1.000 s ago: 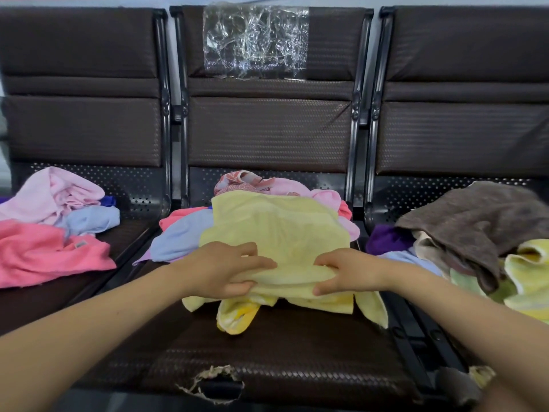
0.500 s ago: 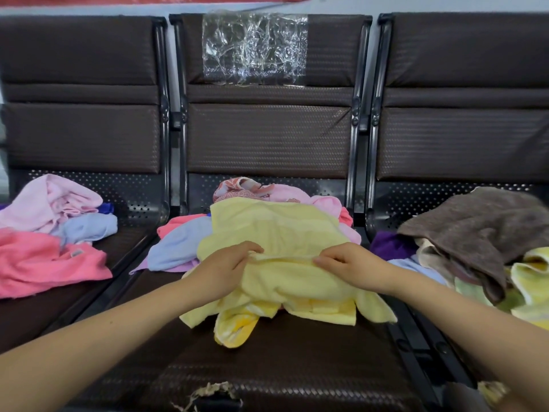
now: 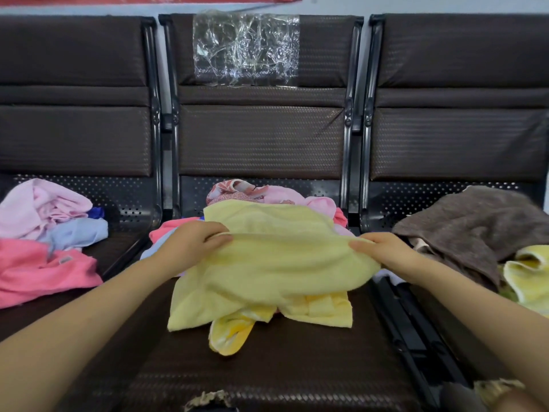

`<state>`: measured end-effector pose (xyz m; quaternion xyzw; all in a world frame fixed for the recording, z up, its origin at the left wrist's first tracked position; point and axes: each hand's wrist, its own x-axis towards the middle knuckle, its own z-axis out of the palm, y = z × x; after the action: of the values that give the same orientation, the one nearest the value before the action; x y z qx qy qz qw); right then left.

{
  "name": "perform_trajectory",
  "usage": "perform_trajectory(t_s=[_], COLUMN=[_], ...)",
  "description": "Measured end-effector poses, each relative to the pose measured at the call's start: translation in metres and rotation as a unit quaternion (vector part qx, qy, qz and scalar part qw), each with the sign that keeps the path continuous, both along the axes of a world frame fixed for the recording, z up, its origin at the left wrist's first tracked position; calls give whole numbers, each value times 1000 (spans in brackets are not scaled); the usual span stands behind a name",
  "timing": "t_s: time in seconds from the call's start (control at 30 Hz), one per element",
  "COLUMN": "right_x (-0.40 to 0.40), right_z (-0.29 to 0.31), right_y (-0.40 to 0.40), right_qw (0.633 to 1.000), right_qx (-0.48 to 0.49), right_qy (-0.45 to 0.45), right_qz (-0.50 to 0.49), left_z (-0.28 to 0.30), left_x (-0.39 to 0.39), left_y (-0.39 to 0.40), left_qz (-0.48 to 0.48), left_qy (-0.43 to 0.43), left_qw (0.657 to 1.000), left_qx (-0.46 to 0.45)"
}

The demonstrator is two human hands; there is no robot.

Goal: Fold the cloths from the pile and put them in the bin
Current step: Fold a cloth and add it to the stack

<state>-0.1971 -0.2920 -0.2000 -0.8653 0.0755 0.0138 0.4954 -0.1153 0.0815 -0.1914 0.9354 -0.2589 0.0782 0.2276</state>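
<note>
Soft even light — edges bowed, blurred

Left hand (image 3: 190, 243), right hand (image 3: 383, 251): fingers curled, pinching; forearms extended.

Three-seat brown bench (image 3: 267, 370) carries cloth piles (image 3: 267, 263) on every seat.

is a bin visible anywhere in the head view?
No: only three dark bench seats with cloth piles show, while both hands, left hand and right hand, pinch the pale yellow towel.
</note>
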Motion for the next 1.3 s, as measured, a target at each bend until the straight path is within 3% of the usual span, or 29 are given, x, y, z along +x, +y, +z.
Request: perform_trajectory(t_s=[0.07,0.17,0.3,0.37,0.47,0.53,0.57,0.73,0.83,1.07,1.17,1.3], right_x=[4,15,19,21,19,14,12,5,2,-7,-27,-56], right_z=[1,-9,-28,-28,-24,-29,-29,-26,-21,30,30,14], right_y=[-1,12,36,44,53,53,53,56,62,66,61,51], right_qw=[989,957,933,937,992,999,999,979,972,950,957,973], right_qx=[127,202,320,316,101,-15,-14,185,220,283,278,155], right_qy=[-10,14,80,68,10,-7,-15,56,67,-85,-8,169], right_qz=[-79,-206,-148,-132,-73,-43,-46,-71,-52,-100,-81,-39], left_z=[-5,-12,-17,-13,-6,-2,-1,-10,-9,20,16,-11], left_x=[9,9,3,2,-2,-9,-11,-18,-24,-59,-76,-104], left_y=[11,7,-18,-24,-27,-30,-30,-25,-19,-6,10,37], left_qz=[53,134,200,212,224,225,221,203,219,211,210,209], left_qy=[44,88,179,198,218,214,205,181,194,118,131,217], left_qw=[998,983,951,942,923,922,926,935,929,931,939,935], left_qx=[-16,-85,-151,-171,-226,-231,-227,-225,-225,-273,-237,-185])
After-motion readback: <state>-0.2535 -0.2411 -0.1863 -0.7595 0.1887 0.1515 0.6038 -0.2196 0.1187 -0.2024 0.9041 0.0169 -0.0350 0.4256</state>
